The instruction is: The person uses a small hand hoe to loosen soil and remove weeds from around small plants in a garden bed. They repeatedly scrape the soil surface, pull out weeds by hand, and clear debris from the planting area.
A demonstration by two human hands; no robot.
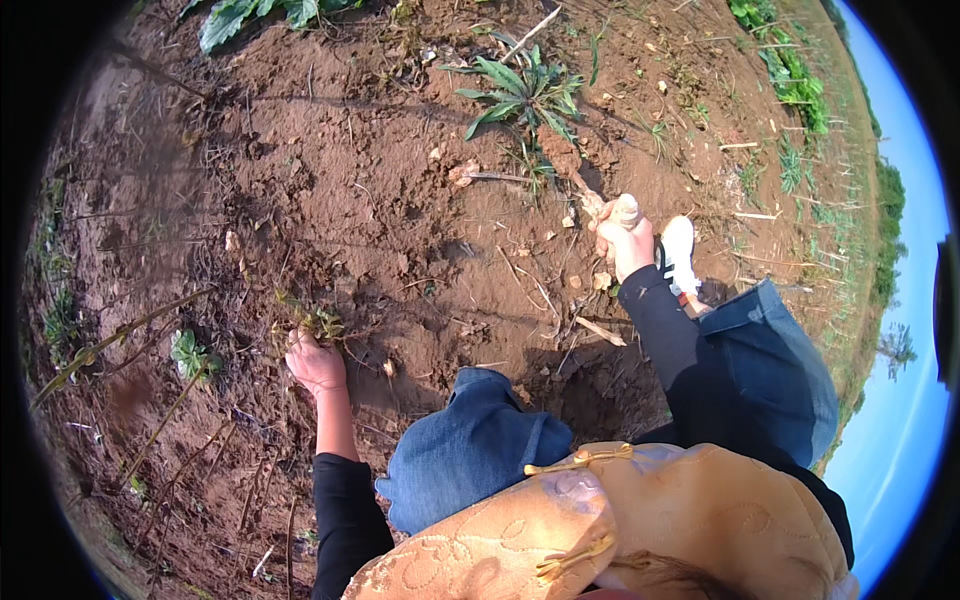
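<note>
My left hand (319, 365) is at the lower left with its fingers closed round a small leafy weed (324, 324), whose thin roots trail to the right over the soil. Upper right of centre, my right hand (628, 241) grips what looks like the pale handle of a soil-caked hand tool (559, 152). Its exact kind is hard to tell. The tool's far end lies on the ground just below a rosette weed with long toothed leaves (521, 94), and whether they touch is unclear.
Reddish-brown soil (420, 225) with clods, stones and dry stalks spreads around. A small leafy plant (193, 355) grows left of my left hand, near long dry stems (124, 334). My denim-covered knee (472, 442) and a white shoe (678, 255) are close by. Green plants (799, 90) stand at upper right.
</note>
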